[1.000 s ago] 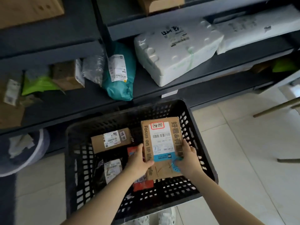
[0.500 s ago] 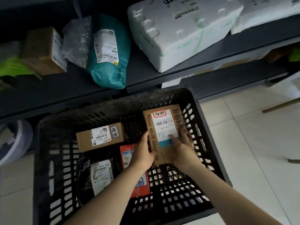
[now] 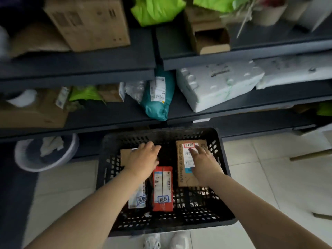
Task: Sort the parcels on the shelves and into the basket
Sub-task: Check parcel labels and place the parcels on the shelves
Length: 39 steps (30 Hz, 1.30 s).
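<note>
**Both hands down in the basket**

The left hand [image 3: 143, 159] lies with loose, unclenched fingers on a small brown box [image 3: 124, 156]. Between the hands lies a red parcel [image 3: 162, 189]. The right hand [image 3: 204, 162] presses flat, fingers straight, on the labelled cardboard box [image 3: 184, 169]. All of them sit inside the black basket [image 3: 179, 227].

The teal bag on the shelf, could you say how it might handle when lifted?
The teal bag looks soft and crumpled, so it would probably sag when lifted. Its lower end lies at the shelf front edge, so a nudge might drop it.
</note>
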Each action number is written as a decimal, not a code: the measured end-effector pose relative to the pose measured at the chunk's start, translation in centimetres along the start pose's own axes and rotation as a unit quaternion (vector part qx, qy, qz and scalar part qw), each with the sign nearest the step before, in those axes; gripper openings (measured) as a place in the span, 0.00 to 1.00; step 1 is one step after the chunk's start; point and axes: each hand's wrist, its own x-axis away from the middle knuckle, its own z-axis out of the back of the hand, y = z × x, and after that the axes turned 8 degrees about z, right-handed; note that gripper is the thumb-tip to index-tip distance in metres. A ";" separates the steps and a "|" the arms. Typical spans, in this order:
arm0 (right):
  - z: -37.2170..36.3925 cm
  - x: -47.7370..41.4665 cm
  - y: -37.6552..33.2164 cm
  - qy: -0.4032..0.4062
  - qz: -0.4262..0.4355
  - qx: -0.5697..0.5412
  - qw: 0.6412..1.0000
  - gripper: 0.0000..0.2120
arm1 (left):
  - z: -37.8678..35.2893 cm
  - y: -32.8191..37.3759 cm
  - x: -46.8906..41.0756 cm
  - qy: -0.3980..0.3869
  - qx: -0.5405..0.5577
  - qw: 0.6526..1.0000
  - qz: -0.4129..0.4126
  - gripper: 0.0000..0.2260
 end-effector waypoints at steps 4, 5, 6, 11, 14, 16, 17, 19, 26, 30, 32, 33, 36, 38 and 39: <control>8.4 2.7 -6.6 0.035 0.093 0.077 0.992 0.29 | 8.2 -4.6 6.1 0.056 -0.030 0.997 0.050 0.23; 10.4 3.4 -8.5 0.041 0.116 0.090 0.988 0.29 | 10.2 -5.9 7.9 0.072 -0.031 0.995 0.064 0.23; 12.3 4.2 -10.6 0.045 0.140 0.102 0.984 0.28 | 12.0 -7.3 9.7 0.085 -0.030 0.993 0.079 0.22; 19.8 7.6 -21.9 0.056 0.252 0.146 0.955 0.27 | 20.0 -14.5 19.9 0.161 -0.045 0.969 0.180 0.20; 22.3 9.6 -29.0 0.070 0.305 0.164 0.935 0.27 | 22.9 -19.0 26.2 0.190 -0.061 0.948 0.249 0.19; 23.3 11.1 -33.6 0.087 0.335 0.184 0.920 0.25 | 24.0 -21.5 30.5 0.203 -0.063 0.932 0.293 0.19; 23.7 11.9 -35.9 0.098 0.350 0.193 0.911 0.24 | 24.4 -22.6 32.6 0.210 -0.060 0.925 0.312 0.20; 24.1 13.7 -40.4 0.117 0.387 0.200 0.893 0.24 | 24.9 -24.6 37.0 0.219 -0.047 0.910 0.348 0.20; 22.0 21.1 -55.7 0.152 0.490 0.198 0.835 0.26 | 25.8 -31.5 52.9 0.260 -0.058 0.850 0.453 0.19; 20.0 24.7 -63.2 0.154 0.520 0.180 0.821 0.28 | 26.5 -35.2 61.4 0.276 -0.088 0.817 0.498 0.18; 19.2 26.5 -66.4 0.153 0.533 0.176 0.813 0.28 | 26.7 -36.9 65.3 0.285 -0.095 0.800 0.519 0.18; 18.8 27.3 -67.9 0.156 0.540 0.174 0.809 0.28 | 26.9 -37.7 67.1 0.291 -0.095 0.792 0.528 0.19; 18.0 29.4 -72.2 0.167 0.569 0.163 0.788 0.28 | 27.1 -39.5 71.5 0.303 -0.092 0.771 0.552 0.21; 17.6 30.6 -74.9 0.172 0.587 0.158 0.775 0.28 | 27.2 -40.6 73.8 0.308 -0.101 0.760 0.564 0.21; 17.5 31.2 -76.1 0.173 0.595 0.154 0.769 0.28 | 27.3 -41.1 74.8 0.313 -0.102 0.754 0.569 0.21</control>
